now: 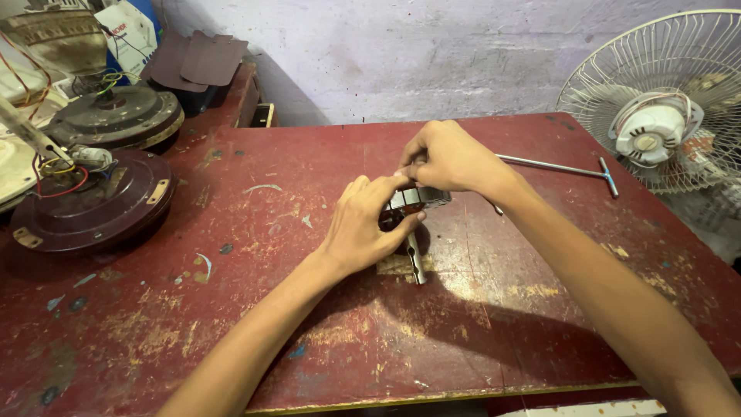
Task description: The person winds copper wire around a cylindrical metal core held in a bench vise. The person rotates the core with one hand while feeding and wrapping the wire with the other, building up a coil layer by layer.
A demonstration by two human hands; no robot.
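A small fan motor (417, 199) with a metal laminated core and a steel shaft (415, 261) lies in the middle of a worn red table (255, 309). My left hand (363, 228) wraps around its near left side, fingers curled on the body. Reaching over from the far right, my right hand (451, 158) pinches the top of the same motor. The shaft sticks out toward me below my hands. Most of the motor is hidden by my fingers.
A T-handle metal tool (567, 168) lies on the table right of my hands. A white table fan with wire guard (664, 100) stands at the right edge. Two dark ceiling fan motors (93, 201) (116, 116) with loose wires sit at left.
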